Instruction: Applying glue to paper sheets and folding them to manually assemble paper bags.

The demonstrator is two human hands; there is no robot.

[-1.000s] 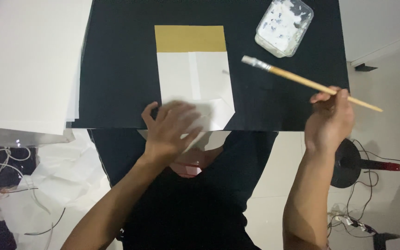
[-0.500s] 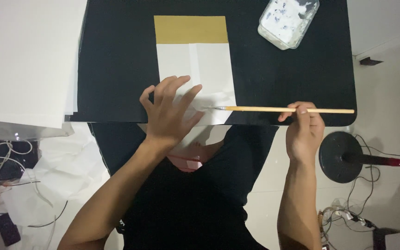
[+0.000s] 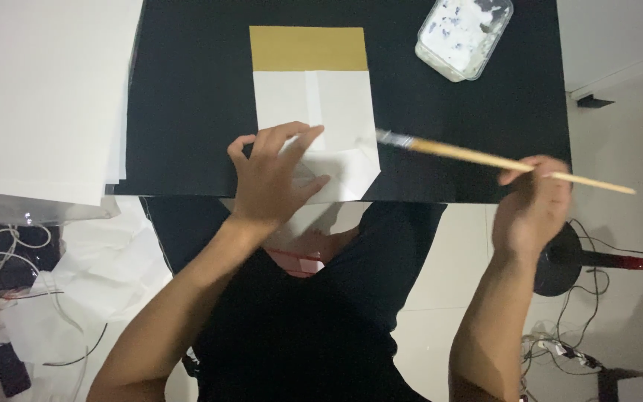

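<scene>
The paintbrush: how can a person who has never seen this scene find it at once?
Start at the black table and go to its right front edge. There the right hand holds the paintbrush slanting above the surface, bristles near the folded white paper. It is the only long, thin wooden stick in view.

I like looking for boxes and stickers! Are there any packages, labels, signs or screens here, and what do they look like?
Clear plastic tub: top right of the black table, rounded rectangle, white paste inside.
Folded paper bag: table middle, under the left hand, white with a mustard-gold top band.
No labels, signs or screens show.
</scene>
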